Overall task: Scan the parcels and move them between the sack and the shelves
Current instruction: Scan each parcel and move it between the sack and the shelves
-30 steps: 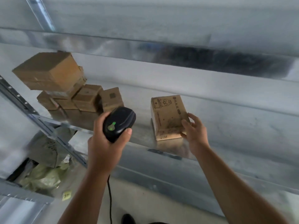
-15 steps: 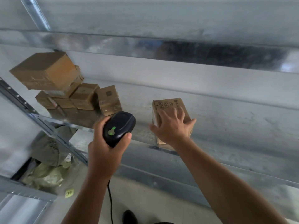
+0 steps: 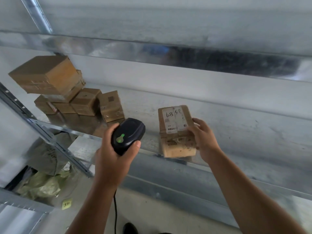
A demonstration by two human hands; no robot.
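on the shelf (image 3: 236, 135): right hand (image 3: 205, 139) grips labelled parcel (image 3: 176, 130), left hand (image 3: 113, 156) grips scanner (image 3: 128, 135); scan pending, stack (image 3: 67, 93) already shelved.

The parcel (image 3: 175, 130) now lies turned over at the shelf's (image 3: 236, 132) front edge, its white label (image 3: 174, 119) facing up instead of the printed side. The right hand (image 3: 204, 139) grips its right side, no longer flat on top.
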